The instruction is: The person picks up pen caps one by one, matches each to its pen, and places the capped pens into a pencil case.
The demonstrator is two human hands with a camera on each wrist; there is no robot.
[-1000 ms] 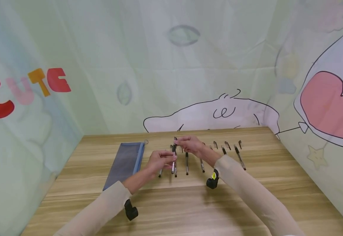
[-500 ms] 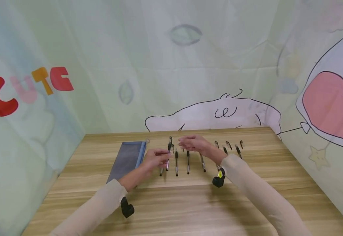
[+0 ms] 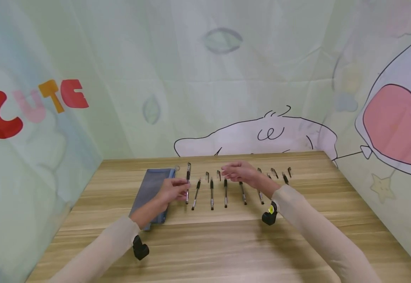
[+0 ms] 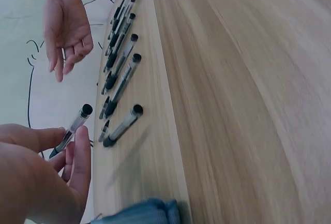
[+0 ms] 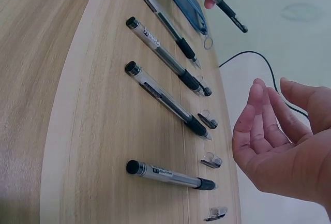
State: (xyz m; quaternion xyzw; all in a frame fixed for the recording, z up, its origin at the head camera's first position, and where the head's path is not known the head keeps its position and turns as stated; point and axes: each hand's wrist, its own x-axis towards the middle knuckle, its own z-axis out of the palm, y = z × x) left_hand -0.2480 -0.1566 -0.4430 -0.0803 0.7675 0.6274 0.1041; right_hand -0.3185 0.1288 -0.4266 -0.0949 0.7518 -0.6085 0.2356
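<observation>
My left hand (image 3: 172,191) pinches a clear-barrelled gel pen (image 3: 188,175) between thumb and fingers, raised above the table just right of the pencil case (image 3: 145,186). A cap covers the dark-gripped end of this pen, which points away from me in the head view. The right hand (image 3: 241,173) hovers over the pen row with relaxed fingers and nothing in them, as its palm (image 5: 305,157) shows in the right wrist view. Below the hands lie several uncapped gel pens (image 3: 212,196) side by side, tips pointing away. Loose black caps (image 3: 218,175) lie beyond the tips.
The pencil case is flat, grey-blue mesh with a blue zip edge and a ring (image 5: 208,42) at its far corner. The wooden table (image 3: 226,247) reaches to printed curtains (image 3: 141,98) at the back and both sides.
My left hand has moved left with the pen, from the row towards the pencil case. The right hand has let go of the pen's capped end and drawn off to the right.
</observation>
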